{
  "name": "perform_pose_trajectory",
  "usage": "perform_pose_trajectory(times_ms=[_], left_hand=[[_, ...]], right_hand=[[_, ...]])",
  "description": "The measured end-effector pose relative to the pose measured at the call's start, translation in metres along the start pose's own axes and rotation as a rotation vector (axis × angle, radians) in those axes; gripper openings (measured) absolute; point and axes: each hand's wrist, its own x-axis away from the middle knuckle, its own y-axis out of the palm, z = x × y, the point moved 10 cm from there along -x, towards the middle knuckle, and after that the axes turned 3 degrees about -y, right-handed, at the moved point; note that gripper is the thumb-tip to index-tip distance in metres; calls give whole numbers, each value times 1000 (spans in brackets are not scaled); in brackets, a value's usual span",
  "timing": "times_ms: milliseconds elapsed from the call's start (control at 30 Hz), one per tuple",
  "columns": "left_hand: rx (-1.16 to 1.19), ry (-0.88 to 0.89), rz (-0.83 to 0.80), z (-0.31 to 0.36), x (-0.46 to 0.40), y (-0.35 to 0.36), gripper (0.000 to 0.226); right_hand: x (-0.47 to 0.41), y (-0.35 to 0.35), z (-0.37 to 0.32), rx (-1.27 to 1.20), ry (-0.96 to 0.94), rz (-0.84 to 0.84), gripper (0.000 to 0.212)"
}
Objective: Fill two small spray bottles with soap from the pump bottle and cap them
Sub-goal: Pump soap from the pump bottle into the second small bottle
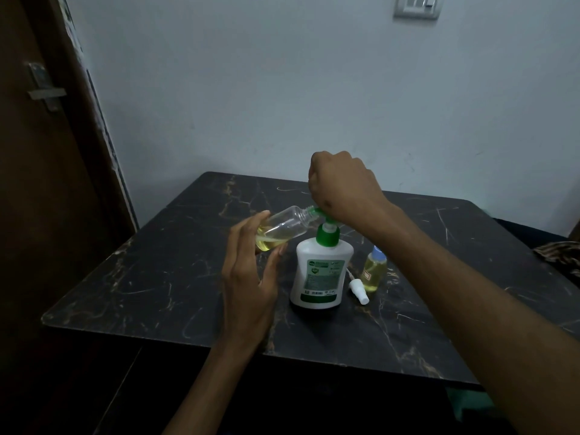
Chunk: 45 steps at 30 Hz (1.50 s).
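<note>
The left hand (pixel 248 271) holds a small clear spray bottle (pixel 284 227) tilted, its open neck against the green nozzle of the pump bottle (pixel 318 271); the fingers (pixel 271 265) are nearly straight and only the tips and the thumb pinch its lower end, where a little yellow soap has gathered; the right hand (pixel 340 183) is closed into a fist over the pump head and seems to press it down; beyond the right wrist stands a second small bottle (pixel 373 273), full and capped in blue, and beside it lies a loose white sprayer cap (pixel 359 290) on the dark marble table (pixel 157 277); the held bottle is probably light, thin plastic and slippery if soap runs outside, so a grip around its middle would be safer; the pump bottle looks heavier and stable, best pressed straight down
</note>
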Motion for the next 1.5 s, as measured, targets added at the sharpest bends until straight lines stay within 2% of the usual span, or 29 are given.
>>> perform_pose_trajectory(times_ms=[500, 700, 933, 1100, 1367, 1500], left_hand=[[-8, 8, -2, 0, 0, 0, 53], [-5, 8, 6, 0, 0, 0, 54], [10, -2, -5, -3, 0, 1, 54], [2, 0, -4, -3, 1, 0, 54], [1, -5, -12, -3, 1, 1, 54], [-4, -4, -4, -4, 1, 1, 54]], right_hand=[[-5, -4, 2, -12, -7, 9, 11], [3, 8, -1, -36, -3, -40, 9], [-5, -6, 1, -29, -6, 23, 9], [-2, 10, 2, -35, 10, -43, 7], [-6, -2, 2, -19, -16, 37, 11], [-3, 8, 2, -20, -6, -7, 9]])
